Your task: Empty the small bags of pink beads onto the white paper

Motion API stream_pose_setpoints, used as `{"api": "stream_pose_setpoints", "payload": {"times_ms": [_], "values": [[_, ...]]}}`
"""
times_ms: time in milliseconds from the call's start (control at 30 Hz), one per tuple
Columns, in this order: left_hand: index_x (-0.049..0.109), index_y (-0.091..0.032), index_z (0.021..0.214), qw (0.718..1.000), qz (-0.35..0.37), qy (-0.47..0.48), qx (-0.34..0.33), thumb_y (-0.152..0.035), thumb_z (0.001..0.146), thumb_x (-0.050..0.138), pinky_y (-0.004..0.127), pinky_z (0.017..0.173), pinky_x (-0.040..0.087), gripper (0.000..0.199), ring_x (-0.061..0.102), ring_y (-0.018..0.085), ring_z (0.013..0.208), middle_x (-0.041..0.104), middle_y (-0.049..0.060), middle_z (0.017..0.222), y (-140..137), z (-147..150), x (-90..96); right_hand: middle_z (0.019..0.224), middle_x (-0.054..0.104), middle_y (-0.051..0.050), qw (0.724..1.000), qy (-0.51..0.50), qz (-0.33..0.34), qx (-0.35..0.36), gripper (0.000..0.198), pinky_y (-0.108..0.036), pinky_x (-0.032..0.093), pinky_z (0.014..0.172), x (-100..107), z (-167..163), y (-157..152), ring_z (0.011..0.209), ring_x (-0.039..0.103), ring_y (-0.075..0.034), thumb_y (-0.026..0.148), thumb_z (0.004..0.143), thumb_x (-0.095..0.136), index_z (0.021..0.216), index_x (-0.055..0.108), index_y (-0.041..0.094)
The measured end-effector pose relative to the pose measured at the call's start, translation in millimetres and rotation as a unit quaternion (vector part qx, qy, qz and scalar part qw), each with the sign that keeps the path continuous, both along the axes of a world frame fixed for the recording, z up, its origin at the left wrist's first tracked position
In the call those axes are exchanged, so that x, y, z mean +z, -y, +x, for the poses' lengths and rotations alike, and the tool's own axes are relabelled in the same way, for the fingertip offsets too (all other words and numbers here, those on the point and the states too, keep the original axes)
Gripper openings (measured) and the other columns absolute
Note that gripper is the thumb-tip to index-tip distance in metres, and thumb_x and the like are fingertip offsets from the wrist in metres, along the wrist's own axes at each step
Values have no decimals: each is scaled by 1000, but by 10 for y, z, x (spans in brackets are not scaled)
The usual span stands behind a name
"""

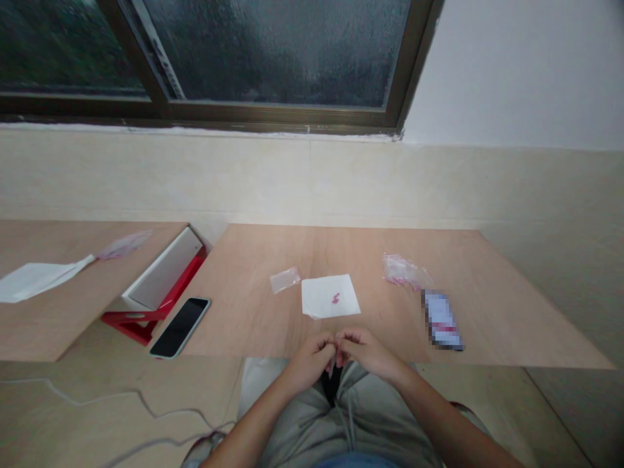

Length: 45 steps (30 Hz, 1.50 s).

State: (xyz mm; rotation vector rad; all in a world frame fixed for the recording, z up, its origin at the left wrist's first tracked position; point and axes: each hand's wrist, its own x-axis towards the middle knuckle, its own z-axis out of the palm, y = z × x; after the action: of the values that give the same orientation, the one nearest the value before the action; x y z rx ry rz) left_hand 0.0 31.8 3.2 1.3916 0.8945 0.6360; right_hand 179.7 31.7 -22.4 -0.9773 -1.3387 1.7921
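My left hand [314,357] and my right hand [363,348] meet at the table's front edge, fingertips pinched together. Something small and pale shows between them, with a thin strip hanging below; its kind is too small to make out. Just beyond the fingers lies a white sheet of paper [319,302] with a few small pink-red pieces [335,298] on it. To its left rests a small clear plastic bag [285,280]. Farther right is a clear bag of pink-tinged small items [402,270].
A dark-screened phone [180,327] lies at the table's left edge, and a lit, blurred phone [442,322] at the right. Left of the table [248,260], a red stool [182,286] holds a white box [166,270]. A second table bears white paper [39,281]. A cable [121,392] crosses the floor.
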Motion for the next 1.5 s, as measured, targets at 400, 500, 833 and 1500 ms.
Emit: {"api": "stream_pose_setpoints", "payload": {"times_ms": [400, 500, 833, 1500], "values": [[53, -17, 70, 984, -131, 118, 18, -31, 82, 49, 24, 56, 33, 18, 46, 10, 56, 55, -2, 62, 125, 27, -56, 59, 63, 0, 999, -29, -25, -23, 31, -27, 45, 62, 90, -42, 138, 57, 61, -15, 43, 82, 68, 70, 56, 17], [47, -18, 69, 971, -167, 160, 65, -34, 79, 53, 24, 55, 32, 19, 49, 11, 57, 52, -2, 62, 97, 31, -73, 66, 66, -2, 996, -77, -44, -23, 31, -30, 47, 67, 130, -58, 107, 63, 64, -17, 43, 80, 71, 70, 57, 17], [42, -19, 64, 980, 75, -62, 172, -27, 78, 50, 25, 58, 29, 18, 42, 12, 60, 43, -3, 61, -33, -98, -168, 65, 63, 0, 996, -55, -54, -48, 38, -29, 47, 65, 5, -119, -3, 62, 59, -15, 49, 70, 80, 65, 58, 18], [64, -20, 125, 987, 159, 1, 24, -31, 69, 84, 45, 109, 39, 61, 58, 31, 118, 67, 11, 125, 158, -164, 291, 67, 63, -3, 985, -116, -45, -116, 21, -27, 42, 63, 190, -129, 36, 64, 57, -16, 34, 71, 74, 68, 68, 15]]}}
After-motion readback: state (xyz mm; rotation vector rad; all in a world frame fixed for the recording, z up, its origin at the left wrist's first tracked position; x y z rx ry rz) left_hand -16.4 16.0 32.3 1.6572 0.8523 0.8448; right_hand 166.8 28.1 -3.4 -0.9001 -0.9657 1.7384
